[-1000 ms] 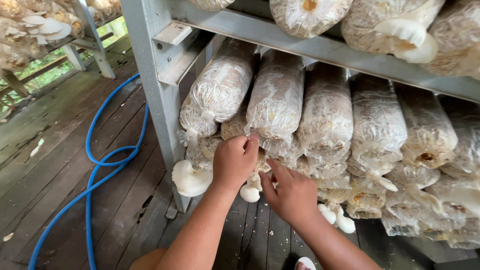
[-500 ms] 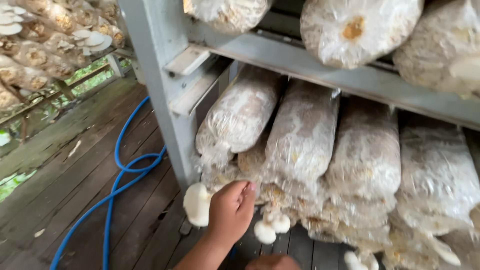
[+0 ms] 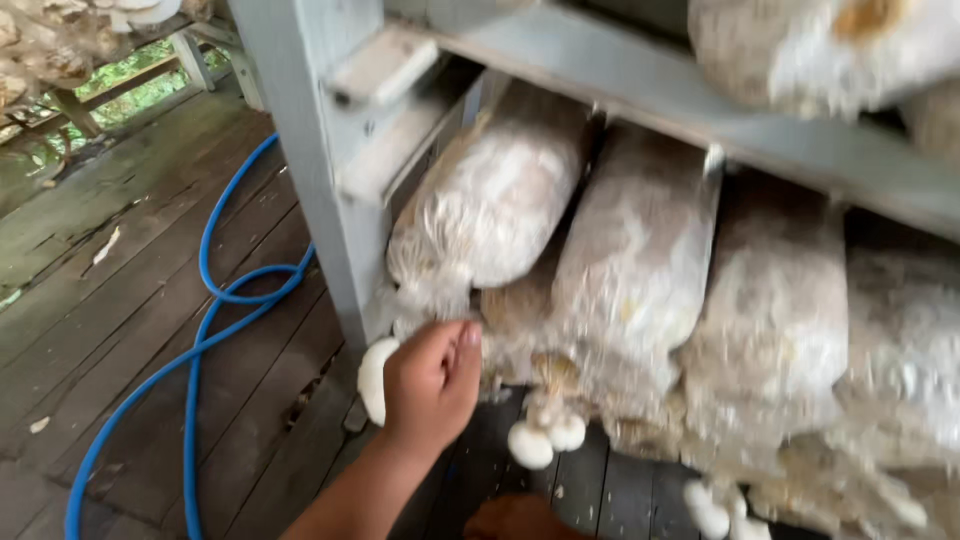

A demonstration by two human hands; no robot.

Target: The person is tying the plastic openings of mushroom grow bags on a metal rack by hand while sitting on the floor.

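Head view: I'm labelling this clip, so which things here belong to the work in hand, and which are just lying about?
In hand:
- left hand, reaching to the bag ends
- white mushroom beside that hand
- small white mushrooms under the bags
- plastic mushroom grow bags on the grey shelf rack

Lying about:
- blue hose on the plank floor
- right hand, barely in view at the bottom edge

A mushroom-growing shed: plastic grow bags (image 3: 630, 260) stacked on a grey rack (image 3: 310, 150), plank floor (image 3: 120, 300).
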